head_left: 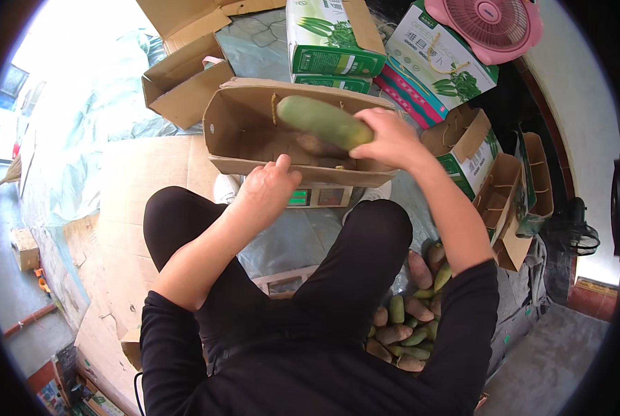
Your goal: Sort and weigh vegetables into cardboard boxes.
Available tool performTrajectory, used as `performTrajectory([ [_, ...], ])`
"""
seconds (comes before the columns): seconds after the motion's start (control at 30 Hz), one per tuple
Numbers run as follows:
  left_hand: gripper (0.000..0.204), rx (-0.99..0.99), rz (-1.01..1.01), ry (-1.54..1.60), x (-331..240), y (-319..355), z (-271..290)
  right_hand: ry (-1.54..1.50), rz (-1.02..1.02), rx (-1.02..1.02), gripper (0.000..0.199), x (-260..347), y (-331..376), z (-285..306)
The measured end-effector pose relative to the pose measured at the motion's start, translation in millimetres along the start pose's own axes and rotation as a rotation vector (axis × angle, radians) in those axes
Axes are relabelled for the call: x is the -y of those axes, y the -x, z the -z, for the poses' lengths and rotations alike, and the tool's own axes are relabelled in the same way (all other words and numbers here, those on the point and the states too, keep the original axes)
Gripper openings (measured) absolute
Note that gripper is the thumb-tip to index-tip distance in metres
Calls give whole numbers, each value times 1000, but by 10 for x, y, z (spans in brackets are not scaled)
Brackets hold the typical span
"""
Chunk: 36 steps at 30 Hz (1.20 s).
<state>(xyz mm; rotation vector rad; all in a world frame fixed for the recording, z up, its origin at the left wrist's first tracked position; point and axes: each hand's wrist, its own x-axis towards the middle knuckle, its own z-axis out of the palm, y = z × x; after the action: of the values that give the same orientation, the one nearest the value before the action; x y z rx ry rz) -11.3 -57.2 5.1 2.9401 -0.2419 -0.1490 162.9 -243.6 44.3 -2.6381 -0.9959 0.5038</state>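
Observation:
My right hand (392, 139) grips one end of a large green radish (317, 119), holding it slantwise over an open cardboard box (254, 166). The radish is slightly blurred. Inside the box, below my hand, another radish (317, 145) lies partly hidden. At the near wall of the box, my left hand (265, 188) is closed on the rim with its fingers curled. Under the box is a scale (324, 197) with a lit green display, mostly covered by the box.
Several green radishes (414, 319) lie heaped beside my right leg. Printed green-and-white cartons (338, 41) stand beyond the box, and a pink fan (490, 28) rests on one. Open boxes (501, 187) line the right side. Another open box (185, 80) is at the far left.

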Motion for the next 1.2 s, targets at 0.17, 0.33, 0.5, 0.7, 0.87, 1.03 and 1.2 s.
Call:
performTrajectory([
  [0.17, 8, -44, 4, 16, 34, 2, -52, 202, 31, 203, 54, 389, -523, -593],
  [0.33, 9, -23, 35, 4, 73, -41, -116, 37, 217, 158, 66, 296, -784, -1027],
  [0.5, 9, 4, -6, -25, 111, -43, -161, -516, 184, 76, 58, 196, -543, -582],
  [0.7, 26, 37, 85, 74, 65, -70, -34, -760, 6, -247, 39, -419, 654, -114],
  [0.87, 27, -18, -16, 71, -27, -68, 17, -496, -398, -297, 37, -1457, 1999, -950],
  [1.03, 25, 23, -2, 139, -105, -139, -39, -106, -325, -447, 37, -2068, 3506, -2319],
  [1.2, 21, -28, -31, 118, 45, -36, -56, -75, -971, 277, 32, -1665, 4353, -3090],
])
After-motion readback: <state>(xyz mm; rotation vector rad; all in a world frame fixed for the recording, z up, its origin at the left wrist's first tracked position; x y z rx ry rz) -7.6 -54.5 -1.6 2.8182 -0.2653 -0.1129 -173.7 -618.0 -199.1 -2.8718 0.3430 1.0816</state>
